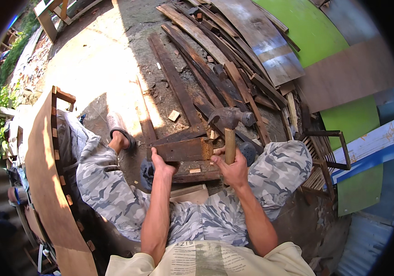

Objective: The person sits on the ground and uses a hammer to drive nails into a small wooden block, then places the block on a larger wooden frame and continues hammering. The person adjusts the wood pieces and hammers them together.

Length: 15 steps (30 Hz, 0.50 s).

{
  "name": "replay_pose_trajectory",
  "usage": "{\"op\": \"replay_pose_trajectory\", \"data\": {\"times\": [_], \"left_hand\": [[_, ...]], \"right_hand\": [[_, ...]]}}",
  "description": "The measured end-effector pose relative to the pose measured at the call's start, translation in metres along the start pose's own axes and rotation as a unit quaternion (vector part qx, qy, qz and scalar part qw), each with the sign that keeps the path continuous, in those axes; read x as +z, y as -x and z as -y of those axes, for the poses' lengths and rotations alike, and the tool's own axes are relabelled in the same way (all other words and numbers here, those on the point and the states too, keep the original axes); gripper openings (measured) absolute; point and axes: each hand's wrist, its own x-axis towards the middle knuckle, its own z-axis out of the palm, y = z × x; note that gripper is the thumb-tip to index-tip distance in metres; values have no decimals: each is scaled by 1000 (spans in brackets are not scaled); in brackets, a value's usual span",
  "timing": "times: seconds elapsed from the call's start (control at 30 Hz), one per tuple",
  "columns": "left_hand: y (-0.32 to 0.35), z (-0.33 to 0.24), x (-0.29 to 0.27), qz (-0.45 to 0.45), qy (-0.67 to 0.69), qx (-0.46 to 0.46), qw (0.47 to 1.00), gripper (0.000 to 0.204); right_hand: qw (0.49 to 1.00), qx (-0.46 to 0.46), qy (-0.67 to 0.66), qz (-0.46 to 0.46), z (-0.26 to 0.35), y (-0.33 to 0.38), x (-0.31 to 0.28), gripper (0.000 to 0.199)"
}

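My left hand (162, 164) grips the left part of a short, dark brown wood block (181, 150), its thumb on the near face. The block lies crosswise in front of me, its pale, rough-cut end toward the right. In my right hand (234, 169) is a claw hammer (230, 118), held upright by its wooden handle with the metal head on top. The right thumb reaches the block's cut end. Just beyond the block lies another dark board (181, 135), set at a slant. Under the block, what the left fingertips touch is hidden.
Long old planks (174, 78) and a heap of timber (220, 60) cover the ground ahead. A curved wooden panel (47, 184) stands at my left. Sheets of green board (305, 37) and a slatted wooden chair (321, 147) are at the right. Small wood offcuts (174, 115) lie about.
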Motion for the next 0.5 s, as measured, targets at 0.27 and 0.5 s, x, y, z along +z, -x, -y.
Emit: {"op": "replay_pose_trajectory", "data": {"times": [0.27, 0.5], "left_hand": [[-15, 4, 1, -4, -54, -46, 997, 62], [-16, 9, -1, -28, -82, -45, 995, 64]], "right_hand": [[958, 117, -260, 28, 20, -25, 1, 40], [946, 136, -291, 35, 18, -26, 2, 41]]}}
